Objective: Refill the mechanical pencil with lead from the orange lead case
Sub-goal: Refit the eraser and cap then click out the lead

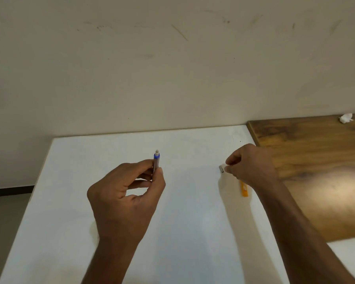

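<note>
1. The left hand (127,193) is nearest the camera, fingers and thumb closed around the mechanical pencil (156,162) above the white table (70,201).
2. The pencil stands almost upright, its long axis vertical, with the eraser end pointing up and the writing tip hidden in the hand.
3. The right hand (250,165) is pinched shut on a small silvery cap (222,168), low over the table and well apart from the pencil.
4. The orange lead case (244,188) lies flat just below that hand, long axis running towards the camera.
5. The step looks like opening the pencil: the cap is off but the eraser remains seated.
6. Next, I judge, the cap must be set down and the eraser pulled.
</note>
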